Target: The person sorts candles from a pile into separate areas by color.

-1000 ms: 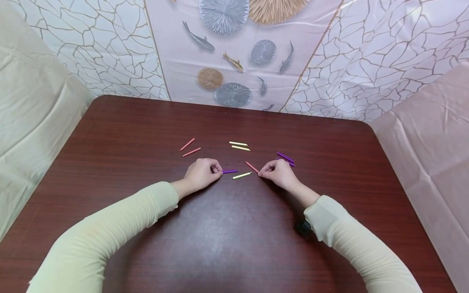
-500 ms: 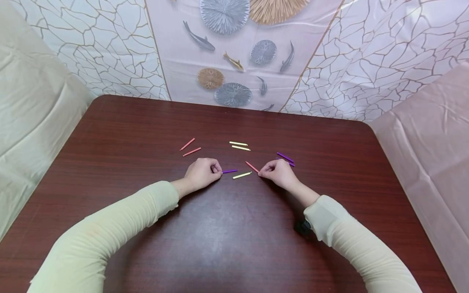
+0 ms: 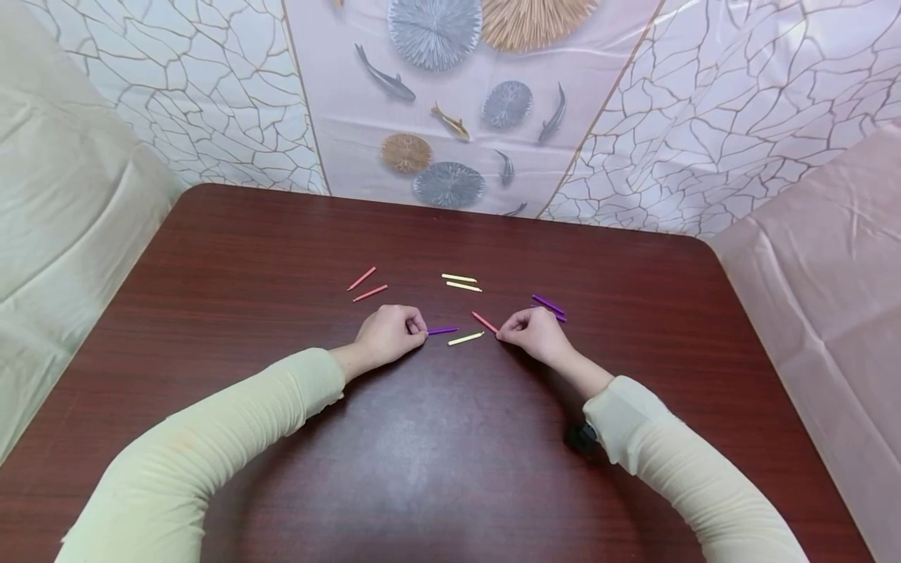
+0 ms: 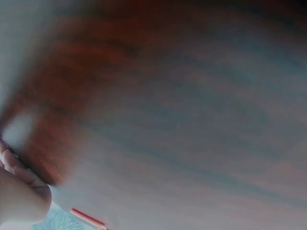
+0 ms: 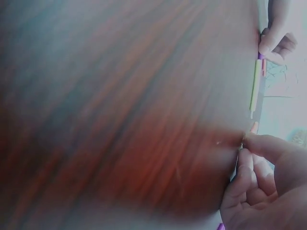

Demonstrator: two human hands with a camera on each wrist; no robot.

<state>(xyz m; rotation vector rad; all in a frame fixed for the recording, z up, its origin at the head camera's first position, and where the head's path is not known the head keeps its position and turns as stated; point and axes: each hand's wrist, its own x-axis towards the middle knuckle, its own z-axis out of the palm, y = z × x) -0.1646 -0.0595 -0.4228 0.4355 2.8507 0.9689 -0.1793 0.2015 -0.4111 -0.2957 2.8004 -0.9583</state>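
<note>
From the head camera, at the middle of the frame, the left hand [image 3: 385,336] rests curled on the dark reddish-brown wooden table [image 3: 211,258], its thumb and forefinger pinched on the near end of a short purple stick [image 3: 442,331] whose long axis runs almost level, pointing right from the fingertips. Just right of centre, the right hand [image 3: 538,335] is likewise curled, fingertips pinching the lower right end of a short red stick [image 3: 484,321] that slants up and to the left, away from the hand. Between the two hands, touching neither, lies a pale yellow stick [image 3: 465,338], tilted slightly up to the right, and each hand looks about equally near it. Higher in the frame sit a pair of red sticks [image 3: 366,286] at left, a pair of yellow sticks [image 3: 461,282] at centre and a pair of purple sticks [image 3: 548,306] just above the right hand. The left wrist view is mostly blurred tabletop; finger knuckles show at the lower left edge with a red sliver near the bottom, and the grip cannot be judged there. In the right wrist view, at the lower right, the right hand's thumb and forefinger close on the red stick's tip, the yellow stick stands lengthwise above them, and the left hand's fingertips show at the upper right.
</note>
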